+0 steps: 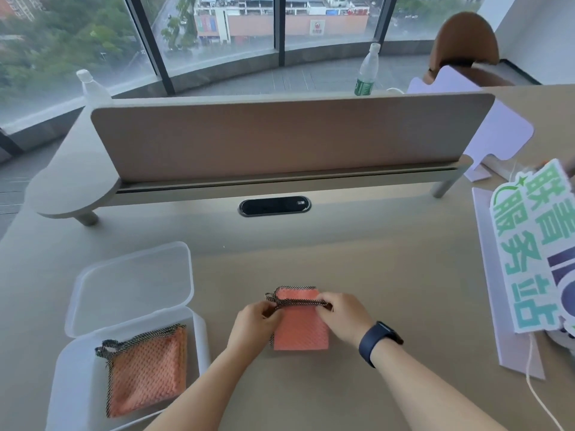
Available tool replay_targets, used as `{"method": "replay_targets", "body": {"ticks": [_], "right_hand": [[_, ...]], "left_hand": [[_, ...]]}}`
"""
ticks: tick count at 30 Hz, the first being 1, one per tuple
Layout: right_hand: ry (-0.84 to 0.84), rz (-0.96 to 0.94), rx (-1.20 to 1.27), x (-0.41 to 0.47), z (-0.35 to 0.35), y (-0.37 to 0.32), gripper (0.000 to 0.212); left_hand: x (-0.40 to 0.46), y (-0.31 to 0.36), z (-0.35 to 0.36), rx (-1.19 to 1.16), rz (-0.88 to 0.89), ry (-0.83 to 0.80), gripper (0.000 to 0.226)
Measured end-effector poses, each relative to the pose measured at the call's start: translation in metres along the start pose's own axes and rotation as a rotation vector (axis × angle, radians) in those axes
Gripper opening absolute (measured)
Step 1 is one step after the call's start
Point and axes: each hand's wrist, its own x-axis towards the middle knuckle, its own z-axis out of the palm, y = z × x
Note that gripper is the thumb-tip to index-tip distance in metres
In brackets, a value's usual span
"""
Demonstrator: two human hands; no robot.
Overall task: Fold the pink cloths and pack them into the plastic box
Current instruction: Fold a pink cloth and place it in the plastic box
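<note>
A pink cloth [300, 331] with a black-and-white checked border lies partly folded on the table in front of me. My left hand [253, 321] pinches its folded edge at the left. My right hand [342, 315], with a dark watch on the wrist, pinches the same edge at the right. A clear plastic box [77, 368] stands at the lower left with its lid [130, 284] hinged open behind it. Inside lies another folded pink cloth [146, 371].
A desk divider panel [280, 135] and a black cable port [273, 206] stand behind the work area. Two plastic bottles [367, 70] rise beyond the divider. A green-lettered sign [535, 247] and white boards lie at the right, with a white cable [541, 399].
</note>
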Motion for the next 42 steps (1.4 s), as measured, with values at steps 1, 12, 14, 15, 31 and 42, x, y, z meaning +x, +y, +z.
{"method": "replay_targets", "body": {"ticks": [1, 12, 14, 15, 31, 42], "right_hand": [[-0.004, 0.013, -0.001, 0.005, 0.000, 0.001, 0.023], [0.034, 0.129, -0.043, 0.039, 0.008, 0.007, 0.006], [0.048, 0.174, -0.044, 0.041, 0.011, 0.009, 0.010], [0.056, 0.191, -0.047, 0.042, 0.013, 0.010, 0.012], [0.105, 0.319, 0.038, 0.025, 0.037, 0.002, 0.024], [0.196, 0.270, 0.333, -0.012, 0.035, -0.014, 0.013]], "left_hand": [[0.005, 0.000, 0.002, -0.007, -0.015, 0.000, 0.023], [0.033, 0.000, 0.017, 0.107, -0.168, 0.118, 0.036], [0.035, 0.001, 0.019, 0.151, -0.183, 0.133, 0.037], [0.036, 0.001, 0.020, 0.178, -0.185, 0.140, 0.037], [0.026, 0.005, 0.026, 0.269, -0.192, 0.145, 0.029], [0.001, 0.010, -0.007, -0.078, -0.144, 0.043, 0.017]]}}
